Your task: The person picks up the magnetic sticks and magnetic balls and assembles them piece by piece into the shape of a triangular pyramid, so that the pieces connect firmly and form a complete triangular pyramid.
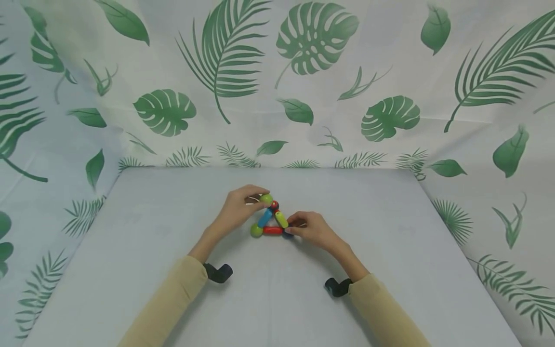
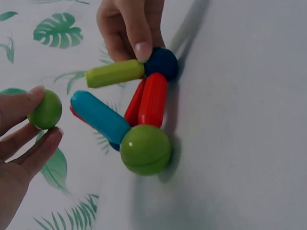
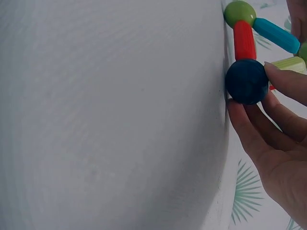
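Note:
My left hand (image 1: 238,205) pinches a green ball (image 2: 48,111) between thumb and fingers, just above the upper ends of a light blue rod (image 2: 100,115) and a yellow-green rod (image 2: 114,74). My right hand (image 1: 320,229) holds a dark blue ball (image 3: 246,82) low at the table. From that ball a red rod (image 1: 272,231) runs to a second green ball (image 2: 145,151) resting on the table. The light blue rod slants up from this second ball, the yellow-green one from the dark blue ball. More red rods show partly hidden behind.
A white table (image 1: 277,299) lies beneath the toy structure. Leaf-printed cloth (image 1: 321,86) hangs behind and at both sides. Black curved devices sit on the left wrist (image 1: 220,273) and the right wrist (image 1: 336,287), below the sleeves' cuffs.

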`<action>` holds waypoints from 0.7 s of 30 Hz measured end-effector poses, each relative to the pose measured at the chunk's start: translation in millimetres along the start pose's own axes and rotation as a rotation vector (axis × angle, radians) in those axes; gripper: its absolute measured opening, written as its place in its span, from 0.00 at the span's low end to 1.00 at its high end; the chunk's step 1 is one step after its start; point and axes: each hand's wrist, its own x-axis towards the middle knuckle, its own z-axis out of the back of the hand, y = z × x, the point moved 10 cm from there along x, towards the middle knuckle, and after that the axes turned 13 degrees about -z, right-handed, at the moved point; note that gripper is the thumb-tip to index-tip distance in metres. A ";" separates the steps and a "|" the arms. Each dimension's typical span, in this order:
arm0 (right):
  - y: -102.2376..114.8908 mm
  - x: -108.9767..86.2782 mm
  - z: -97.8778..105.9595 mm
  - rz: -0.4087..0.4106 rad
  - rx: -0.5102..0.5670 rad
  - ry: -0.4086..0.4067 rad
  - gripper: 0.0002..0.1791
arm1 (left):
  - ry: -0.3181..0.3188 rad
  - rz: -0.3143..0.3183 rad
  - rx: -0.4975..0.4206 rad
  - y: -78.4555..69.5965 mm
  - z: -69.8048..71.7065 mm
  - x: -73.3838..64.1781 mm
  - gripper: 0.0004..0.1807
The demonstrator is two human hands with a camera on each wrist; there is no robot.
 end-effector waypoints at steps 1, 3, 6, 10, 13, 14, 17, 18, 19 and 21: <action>0.3 -0.1 0.5 0.006 0.001 -0.001 0.13 | 0.006 -0.014 0.002 -2.6 -2.0 1.3 0.19; 0.6 -0.3 1.1 0.011 0.004 0.000 0.13 | 0.016 -0.039 0.010 -6.9 -6.2 3.8 0.18; 0.9 -0.7 0.9 0.008 0.007 0.005 0.14 | 0.034 -0.060 0.043 -9.2 -12.6 6.1 0.18; 2.7 -1.8 -0.7 0.011 0.010 0.011 0.13 | 0.049 -0.072 0.062 -8.8 -18.3 3.6 0.17; 4.5 -2.6 0.1 0.015 0.008 0.005 0.13 | 0.062 -0.092 0.061 -10.3 -21.1 0.2 0.19; 4.7 -2.7 0.5 0.016 0.009 0.003 0.13 | 0.067 -0.103 0.062 -11.4 -21.9 -1.2 0.20; 5.5 -3.4 1.5 0.025 0.005 -0.003 0.12 | 0.089 -0.130 0.073 -13.0 -25.1 -5.6 0.23; 5.8 -3.7 1.7 0.031 0.003 -0.004 0.12 | 0.095 -0.137 0.075 -13.2 -26.2 -7.0 0.24; 5.6 -3.7 1.7 0.031 0.007 -0.002 0.12 | 0.100 -0.144 0.077 -13.2 -27.2 -8.3 0.25; 6.2 -4.0 1.3 0.043 0.009 0.000 0.11 | 0.105 -0.149 0.079 -12.1 -29.0 -10.6 0.27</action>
